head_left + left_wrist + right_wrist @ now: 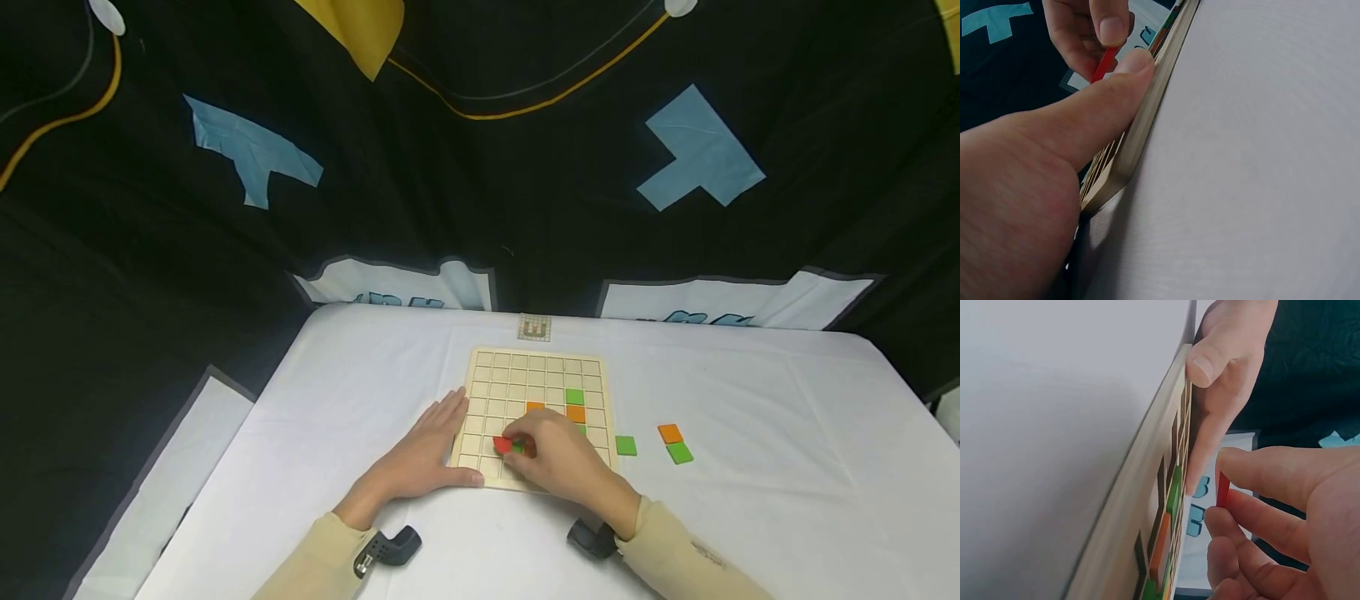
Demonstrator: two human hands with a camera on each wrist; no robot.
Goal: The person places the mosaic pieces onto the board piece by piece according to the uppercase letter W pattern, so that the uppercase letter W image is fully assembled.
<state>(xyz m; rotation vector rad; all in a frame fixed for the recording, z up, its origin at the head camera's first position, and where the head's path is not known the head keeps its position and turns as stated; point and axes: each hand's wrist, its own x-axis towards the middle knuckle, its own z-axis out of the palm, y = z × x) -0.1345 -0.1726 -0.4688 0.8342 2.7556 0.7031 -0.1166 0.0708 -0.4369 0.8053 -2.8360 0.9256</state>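
Your left hand (426, 452), fingers straight, touches the gridded wooden board (510, 361) — presumably steadying it; your right hand (558, 454) pinches a red tile (501, 446) edgewise — likely freeing its underside.

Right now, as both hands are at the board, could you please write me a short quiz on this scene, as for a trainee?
1. Which hand pinches the red tile?
2. True or false: the left hand touches the board.
3. How many loose tiles lie on the table to the right of the board? A) one B) three C) five

Key:
1. The right hand.
2. True.
3. B: two green tiles and one orange tile.
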